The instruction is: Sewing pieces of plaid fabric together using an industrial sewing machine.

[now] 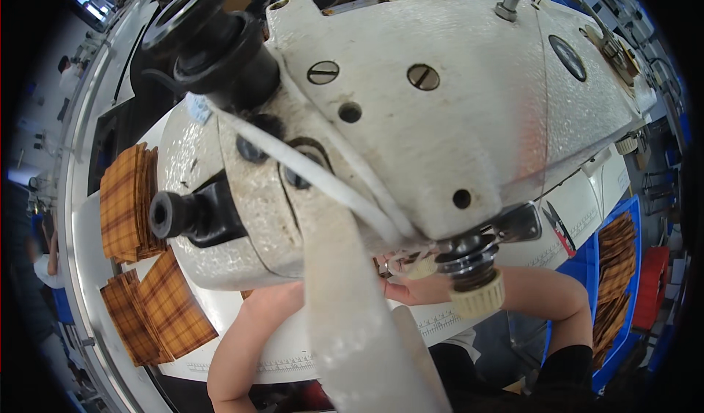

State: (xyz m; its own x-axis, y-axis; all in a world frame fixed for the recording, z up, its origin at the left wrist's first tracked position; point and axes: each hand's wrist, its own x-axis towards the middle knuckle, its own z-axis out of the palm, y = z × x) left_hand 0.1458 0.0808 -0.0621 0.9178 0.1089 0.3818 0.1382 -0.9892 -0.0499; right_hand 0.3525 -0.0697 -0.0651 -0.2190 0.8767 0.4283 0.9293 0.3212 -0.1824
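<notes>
A large white sewing machine head (469,142) fills the middle of the view and hides most of the work area. My left forearm reaches in from below, and only the wrist edge of my left hand (287,296) shows; its fingers are behind the machine. From the right, my right hand (419,290) is bent in under the machine, beside the tension knob (478,296). Part of its thumb and fingers shows, but what they touch is hidden. A sliver of orange plaid fabric (247,294) peeks out near my left wrist.
Stacked orange-brown plaid fabric pieces (126,208) lie at the left, with more plaid pieces (176,307) nearer. Red-and-black scissors (561,231) rest on the white table, right of the machine. A blue bin (632,325) at the far right holds plaid pieces. A ruler strip (286,362) runs along the near edge.
</notes>
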